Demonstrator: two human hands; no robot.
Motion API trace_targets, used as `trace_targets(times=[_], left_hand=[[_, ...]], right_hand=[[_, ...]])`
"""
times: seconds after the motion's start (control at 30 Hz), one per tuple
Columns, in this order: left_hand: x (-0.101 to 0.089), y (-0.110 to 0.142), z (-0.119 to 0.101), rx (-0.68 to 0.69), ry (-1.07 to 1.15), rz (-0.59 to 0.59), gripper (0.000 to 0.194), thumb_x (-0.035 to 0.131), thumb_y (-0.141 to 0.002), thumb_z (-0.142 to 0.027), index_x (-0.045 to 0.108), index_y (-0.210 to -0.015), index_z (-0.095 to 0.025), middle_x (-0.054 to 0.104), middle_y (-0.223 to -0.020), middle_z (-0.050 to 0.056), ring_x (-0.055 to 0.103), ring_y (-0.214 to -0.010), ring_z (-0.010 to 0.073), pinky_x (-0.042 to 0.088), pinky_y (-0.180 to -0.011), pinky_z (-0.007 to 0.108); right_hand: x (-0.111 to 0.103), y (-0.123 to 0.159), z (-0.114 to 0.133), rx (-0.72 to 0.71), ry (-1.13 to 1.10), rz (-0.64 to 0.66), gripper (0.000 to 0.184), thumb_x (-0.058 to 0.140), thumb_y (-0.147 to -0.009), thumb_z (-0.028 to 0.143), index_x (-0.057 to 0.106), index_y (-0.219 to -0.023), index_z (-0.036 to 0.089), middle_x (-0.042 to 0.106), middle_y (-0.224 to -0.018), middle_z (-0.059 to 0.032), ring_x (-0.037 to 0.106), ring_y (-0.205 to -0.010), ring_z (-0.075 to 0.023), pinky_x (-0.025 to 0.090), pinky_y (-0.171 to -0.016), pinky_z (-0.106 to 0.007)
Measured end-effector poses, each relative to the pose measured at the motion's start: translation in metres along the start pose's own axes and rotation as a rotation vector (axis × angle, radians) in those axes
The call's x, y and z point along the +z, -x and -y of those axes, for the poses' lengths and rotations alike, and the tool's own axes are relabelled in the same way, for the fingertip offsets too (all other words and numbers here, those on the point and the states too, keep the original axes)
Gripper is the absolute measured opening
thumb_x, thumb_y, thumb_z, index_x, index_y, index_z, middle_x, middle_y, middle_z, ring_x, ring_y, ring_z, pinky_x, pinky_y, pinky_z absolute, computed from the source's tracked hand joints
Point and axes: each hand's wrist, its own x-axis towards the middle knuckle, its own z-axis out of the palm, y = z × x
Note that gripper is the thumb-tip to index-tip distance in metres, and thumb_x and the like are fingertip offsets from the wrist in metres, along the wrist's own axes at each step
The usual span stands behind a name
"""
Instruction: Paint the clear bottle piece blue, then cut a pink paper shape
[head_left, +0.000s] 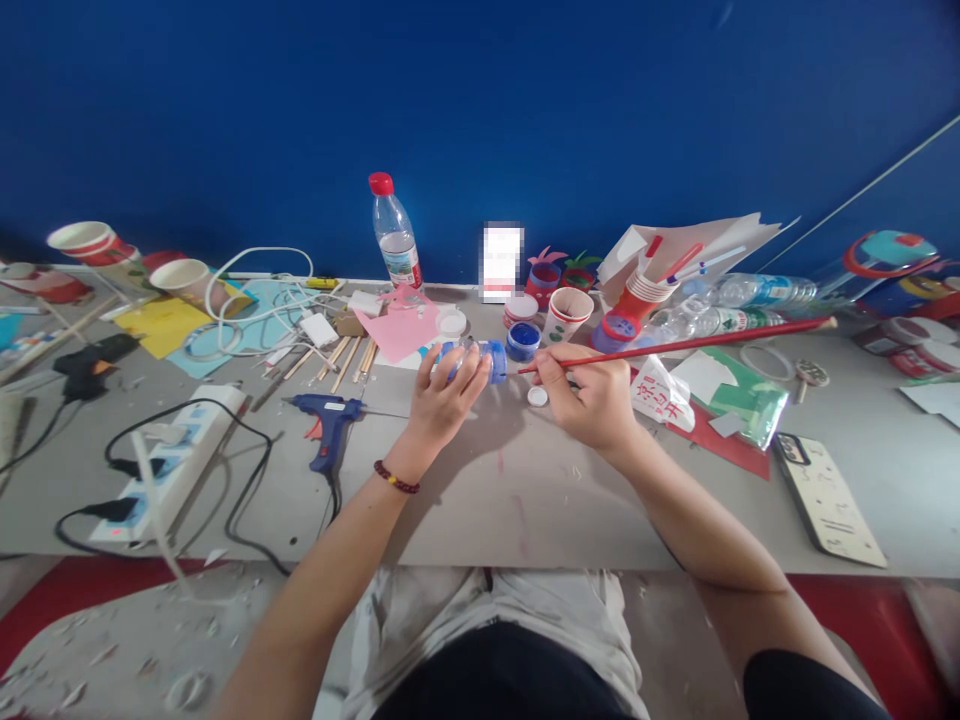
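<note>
My left hand [448,393] is closed round a small blue cylinder [496,362], tipped on its side above the table; its left part is behind my fingers. In my right hand [592,398] is a long red paintbrush [690,344], its tip near the cylinder's right end and its handle reaching far right. I cannot tell whether the tip touches. Between and behind my hands stands an open jar of blue paint [523,342]. Close to my right fingers are a small white cap [537,397] and a paper cup [568,314].
A blue glue gun [330,430] and a power strip [176,465] with trailing cables lie at left. Behind stands a plastic bottle [397,240]. Rightward are stacked cups [646,292], lying bottles [750,320], paper scraps and a phone [831,500] near the front edge.
</note>
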Motion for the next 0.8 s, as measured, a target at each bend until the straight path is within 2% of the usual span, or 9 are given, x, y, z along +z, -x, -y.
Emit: trace_targets(times=[0.2,0.4,0.5,0.6,0.7,0.8], left_hand=[[0.001,0.001,-0.001,-0.001,0.033,-0.003,0.026,0.063,-0.091,-0.016,0.065,-0.114,-0.027,0.075,-0.110,0.000,0.067,-0.103,0.0162,0.031,-0.122,0.038],[0.007,0.012,-0.001,-0.073,0.133,0.153,0.034,0.051,-0.096,-0.020,0.061,-0.126,-0.034,0.074,-0.116,0.001,0.069,-0.109,0.0199,0.037,-0.120,0.045],[0.009,0.015,-0.001,-0.085,0.170,0.163,0.035,0.050,-0.096,-0.020,0.060,-0.127,-0.034,0.073,-0.117,0.002,0.068,-0.110,0.0194,0.042,-0.116,0.045],[0.009,0.015,-0.002,-0.086,0.213,0.131,0.036,0.055,-0.095,-0.019,0.058,-0.127,-0.034,0.072,-0.117,0.002,0.067,-0.111,0.0189,0.045,-0.112,0.046],[0.008,0.014,-0.002,-0.098,0.244,0.114,0.036,0.059,-0.093,-0.018,0.059,-0.125,-0.035,0.072,-0.117,0.002,0.066,-0.111,0.0186,0.042,-0.114,0.044],[0.006,0.011,-0.002,-0.069,0.169,0.089,0.035,0.061,-0.092,-0.017,0.061,-0.123,-0.032,0.073,-0.116,0.001,0.067,-0.108,0.0180,0.038,-0.117,0.041]], right_hand=[[0.003,-0.002,-0.005,-0.048,0.041,-0.045,0.034,0.046,-0.100,0.024,0.057,-0.067,0.021,0.064,-0.062,-0.0028,0.065,-0.061,-0.0172,0.050,-0.057,-0.028],[0.004,-0.004,-0.010,-0.113,0.061,-0.089,0.022,0.049,-0.098,0.021,0.063,-0.082,0.021,0.072,-0.073,-0.0050,0.069,-0.069,-0.0199,0.053,-0.062,-0.031],[0.005,-0.004,-0.013,-0.102,0.057,-0.091,0.019,0.049,-0.099,0.021,0.065,-0.088,0.021,0.074,-0.078,-0.0056,0.070,-0.072,-0.0198,0.054,-0.063,-0.030],[0.006,-0.003,-0.013,-0.075,0.054,-0.067,0.022,0.049,-0.099,0.023,0.066,-0.086,0.021,0.074,-0.076,-0.0061,0.070,-0.070,-0.0198,0.053,-0.062,-0.030],[0.004,-0.003,-0.010,-0.071,0.063,-0.048,0.026,0.048,-0.099,0.023,0.063,-0.077,0.020,0.072,-0.071,-0.0057,0.069,-0.066,-0.0195,0.052,-0.060,-0.030],[-0.001,-0.004,-0.004,-0.070,0.045,-0.055,0.031,0.048,-0.098,0.022,0.060,-0.069,0.021,0.071,-0.066,-0.0046,0.068,-0.062,-0.0183,0.050,-0.057,-0.028]])
